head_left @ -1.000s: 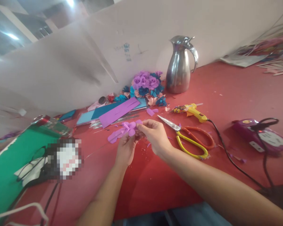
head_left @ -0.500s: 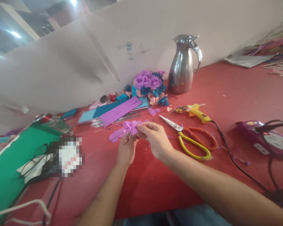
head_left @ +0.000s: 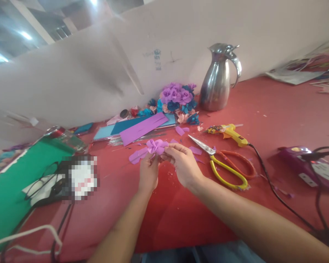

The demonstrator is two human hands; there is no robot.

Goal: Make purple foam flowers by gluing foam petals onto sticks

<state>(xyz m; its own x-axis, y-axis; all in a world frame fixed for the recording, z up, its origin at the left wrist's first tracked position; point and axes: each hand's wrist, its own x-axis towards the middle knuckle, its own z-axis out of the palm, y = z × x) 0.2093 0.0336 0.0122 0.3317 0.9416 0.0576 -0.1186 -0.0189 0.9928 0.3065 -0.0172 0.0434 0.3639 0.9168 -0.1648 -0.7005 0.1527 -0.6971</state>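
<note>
A purple paper flower [head_left: 155,145] is held between my two hands above the red table. My left hand [head_left: 149,171] pinches it from below, fingers closed at its base. On the right side, my right hand [head_left: 183,164] grips a petal edge between thumb and forefinger. Purple petal pieces [head_left: 138,155] lie just left of and behind the flower. Behind them a purple paper strip [head_left: 144,128] rests on blue sheets [head_left: 117,128] and thin wires. Scissors [head_left: 225,164] with yellow and red handles lie open to the right of my right hand.
A yellow glue gun [head_left: 231,133] lies behind the scissors, its cord running to a purple power strip [head_left: 309,164]. A steel jug [head_left: 217,80] stands by the wall beside finished paper flowers [head_left: 177,96]. Glasses [head_left: 41,180] and a green board [head_left: 8,212] are at left.
The flower has turned slightly between my fingers, and its petals now face another way. The whole view has shifted a little, so things appear further right.
</note>
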